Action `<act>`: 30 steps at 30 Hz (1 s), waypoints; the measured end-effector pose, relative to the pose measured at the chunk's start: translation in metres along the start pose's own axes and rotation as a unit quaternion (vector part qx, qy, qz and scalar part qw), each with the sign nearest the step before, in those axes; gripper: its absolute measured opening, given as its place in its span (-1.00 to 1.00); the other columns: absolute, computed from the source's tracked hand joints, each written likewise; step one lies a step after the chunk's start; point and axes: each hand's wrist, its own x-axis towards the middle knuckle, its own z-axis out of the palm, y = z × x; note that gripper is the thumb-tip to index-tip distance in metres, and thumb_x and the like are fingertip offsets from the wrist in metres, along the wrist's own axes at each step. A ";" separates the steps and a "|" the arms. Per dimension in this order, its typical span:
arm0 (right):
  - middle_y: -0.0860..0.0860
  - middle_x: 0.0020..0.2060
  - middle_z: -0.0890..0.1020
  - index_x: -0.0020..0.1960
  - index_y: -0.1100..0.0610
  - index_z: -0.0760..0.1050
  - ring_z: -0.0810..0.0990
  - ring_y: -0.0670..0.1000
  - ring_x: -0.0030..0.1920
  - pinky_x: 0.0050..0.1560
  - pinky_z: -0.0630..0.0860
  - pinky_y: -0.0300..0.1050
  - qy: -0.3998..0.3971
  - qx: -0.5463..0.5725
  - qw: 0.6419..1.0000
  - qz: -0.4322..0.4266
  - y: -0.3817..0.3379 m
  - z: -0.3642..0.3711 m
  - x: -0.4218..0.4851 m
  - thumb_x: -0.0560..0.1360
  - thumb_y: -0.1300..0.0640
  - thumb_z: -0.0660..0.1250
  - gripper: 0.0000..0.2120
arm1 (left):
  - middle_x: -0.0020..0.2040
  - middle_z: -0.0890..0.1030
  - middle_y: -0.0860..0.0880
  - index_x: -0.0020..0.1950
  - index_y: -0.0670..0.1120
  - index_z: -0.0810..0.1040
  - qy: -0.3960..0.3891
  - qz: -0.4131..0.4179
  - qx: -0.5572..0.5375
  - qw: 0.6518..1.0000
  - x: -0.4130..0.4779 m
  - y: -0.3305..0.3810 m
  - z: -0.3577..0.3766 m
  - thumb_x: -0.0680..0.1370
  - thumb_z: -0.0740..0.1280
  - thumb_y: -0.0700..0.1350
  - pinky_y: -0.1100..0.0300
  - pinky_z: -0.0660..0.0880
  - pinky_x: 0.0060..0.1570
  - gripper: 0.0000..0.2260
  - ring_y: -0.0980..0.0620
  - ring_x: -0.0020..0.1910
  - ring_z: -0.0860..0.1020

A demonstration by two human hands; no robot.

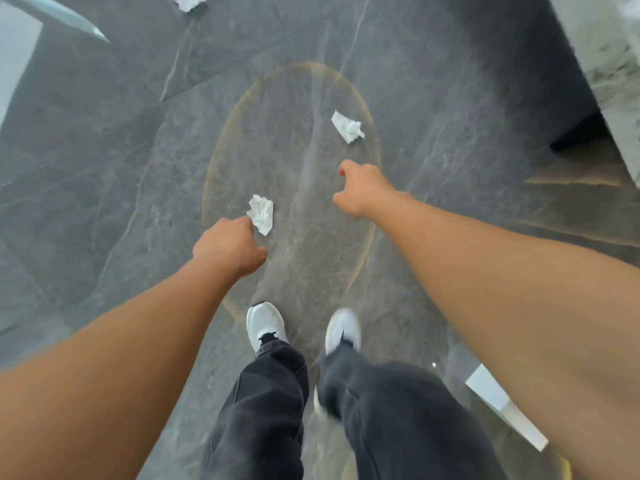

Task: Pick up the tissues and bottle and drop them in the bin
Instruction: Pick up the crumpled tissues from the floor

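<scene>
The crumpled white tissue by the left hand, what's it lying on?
The crumpled white tissue lies on the grey marble-patterned floor, inside a faint yellowish oval ring. The left hand covers nothing beneath it.

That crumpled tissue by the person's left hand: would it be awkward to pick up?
Probably not. The crumpled tissue looks thin and creased, so likely very light and floppy. Its raised folds should pinch easily for the left hand; a push might just slide it.

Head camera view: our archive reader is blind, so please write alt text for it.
A person looks down at both bare arms reaching toward a grey stone floor, the left hand touching a crumpled tissue and the right hand nearing a second tissue. A third tissue lies farther off; white shoes show below.
</scene>
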 end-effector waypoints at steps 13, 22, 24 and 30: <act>0.15 0.44 0.11 0.45 -0.17 0.10 0.16 0.35 0.37 0.21 0.39 0.24 0.070 -0.023 0.997 0.020 0.041 0.093 0.313 0.45 0.10 0.30 -0.34 | 0.35 0.19 -0.13 0.36 0.17 0.19 0.021 -0.092 -0.052 0.994 0.250 0.003 0.134 0.39 0.37 -0.12 -0.12 0.44 -0.07 -0.39 -0.34 0.15 0.34; 0.20 0.17 0.43 0.12 0.16 0.44 0.41 0.28 0.11 -0.07 0.39 0.08 0.179 -0.112 0.973 -0.089 0.078 0.153 0.399 0.39 0.35 0.18 -0.68 | 0.05 0.33 -0.22 -0.01 -0.17 0.40 0.075 -0.046 -0.045 0.995 0.328 0.002 0.199 0.38 0.31 -0.29 -0.05 0.41 -0.20 -0.78 -0.26 -0.08 0.38; 0.21 0.12 0.44 0.05 0.20 0.48 0.46 0.26 0.08 -0.04 0.48 0.06 0.109 -0.052 0.989 -0.083 0.081 0.149 0.376 0.42 0.35 0.18 -0.76 | -0.02 0.39 -0.19 -0.04 -0.19 0.47 0.035 -0.022 -0.040 0.998 0.320 0.007 0.175 0.41 0.29 -0.22 -0.06 0.45 -0.14 -0.85 -0.29 -0.03 0.44; 0.17 0.04 0.45 -0.03 0.21 0.49 0.48 0.23 -0.02 -0.19 0.35 -0.04 0.066 0.080 0.994 -0.020 0.071 0.106 0.257 0.41 0.39 0.17 -0.79 | -0.01 0.45 -0.13 0.03 -0.12 0.52 0.018 0.072 0.030 0.997 0.268 0.069 0.059 0.40 0.27 -0.19 -0.08 0.52 -0.05 -0.78 -0.21 0.05 0.48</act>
